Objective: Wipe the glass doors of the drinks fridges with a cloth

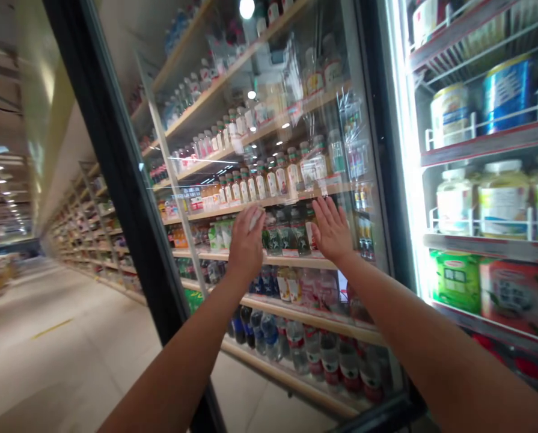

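A tall glass door (278, 75) with a black frame (110, 156) stands swung out in front of me, its pane carrying reflections and pale streaks. My left hand (247, 237) is at the pane with its fingers curled together. Something small and whitish shows between thumb and fingers, too little of it visible to name. To the right, my right hand (330, 227) is raised with fingers stretched and palm toward the glass, at or very near its surface. Through the pane, bottled drinks (280, 177) stand in rows behind both hands.
On the right is a lit cooler with wire-fronted shelves (489, 144), holding a blue can (507, 96), jars (503, 198) and a green carton (454, 279). Left of the door, a tiled aisle floor (83, 355) runs along stocked shelves (101, 204). The door's bottom frame (377, 415) crosses low.
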Tool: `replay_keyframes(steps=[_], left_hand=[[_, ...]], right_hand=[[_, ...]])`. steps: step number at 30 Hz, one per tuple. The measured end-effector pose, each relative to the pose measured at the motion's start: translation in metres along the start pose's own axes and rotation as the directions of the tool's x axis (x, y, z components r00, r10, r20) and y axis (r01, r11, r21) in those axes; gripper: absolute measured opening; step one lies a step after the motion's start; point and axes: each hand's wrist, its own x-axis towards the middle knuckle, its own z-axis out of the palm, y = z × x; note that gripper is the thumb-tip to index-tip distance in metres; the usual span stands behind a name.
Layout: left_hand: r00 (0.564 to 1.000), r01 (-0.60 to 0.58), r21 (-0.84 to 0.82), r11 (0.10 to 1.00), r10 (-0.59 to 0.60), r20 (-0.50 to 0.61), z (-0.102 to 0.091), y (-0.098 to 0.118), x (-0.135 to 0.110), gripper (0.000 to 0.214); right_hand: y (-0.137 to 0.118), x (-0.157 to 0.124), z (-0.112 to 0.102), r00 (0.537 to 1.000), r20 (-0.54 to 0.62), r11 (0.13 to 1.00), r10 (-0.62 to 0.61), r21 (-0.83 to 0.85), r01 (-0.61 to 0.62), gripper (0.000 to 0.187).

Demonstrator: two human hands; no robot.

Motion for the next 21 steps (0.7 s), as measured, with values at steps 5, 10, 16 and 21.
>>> replay_keyframes(steps=[5, 10, 16, 21], left_hand=[[0.996, 0.012, 0.259, 0.966, -0.034, 0.082, 0.000, -0.002, -0.007, 0.055], [0.953, -0.237, 0.228, 0.945, 0.181, 0.242, 0.004, 0.008, -0.036, 0.054], [0.987, -0.143, 0.215, 0.966, 0.123, 0.104, -0.011, -0.031, -0.008, 0.064], [0.942, -0.309, 0.118, 0.944, 0.287, 0.175, -0.010, -0.020, -0.026, 0.061]], right_hand=[[-0.002, 0.000, 0.000, 1.000, 0.014, 1.000, 0.012, 0.007, -0.012, 0.059], [-0.002, 0.000, 0.000, 1.000, 0.006, 1.000, 0.014, 0.011, -0.014, 0.060], [-0.001, 0.000, 0.000, 0.999, -0.043, 1.000, -0.013, -0.015, 0.012, 0.058], [-0.002, 0.000, -0.001, 0.998, -0.054, 1.000, -0.012, -0.010, 0.012, 0.056]])
